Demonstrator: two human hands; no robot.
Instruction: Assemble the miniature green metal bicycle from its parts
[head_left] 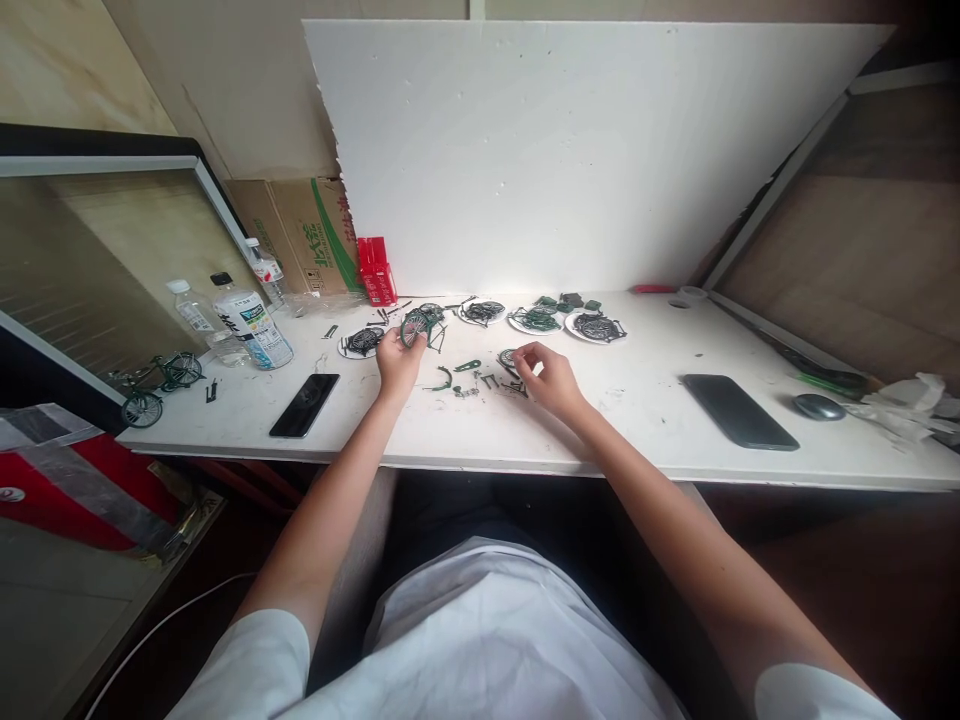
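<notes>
My left hand (400,358) is closed around a green model bicycle (422,324), holding it by its wheel part just above the white table (615,440). To the right, my right hand (550,376) has its fingers pinched together beside a small green wheel part (507,357); whatever may be between the fingertips is too small to make out. Loose green and dark pieces (469,380) lie between the hands. Behind them stand plates of parts: dark ones (481,312), green ones (535,319) and black ones (596,327). Another plate (363,342) is left of my left hand.
A phone (304,405) lies at the left, with bottles (253,325), a finished-looking model bicycle (159,385) and a red box (376,271) beyond. On the right are a dark flat case (740,411), a mouse (819,406) and crumpled plastic (904,408). A white board (600,150) stands behind.
</notes>
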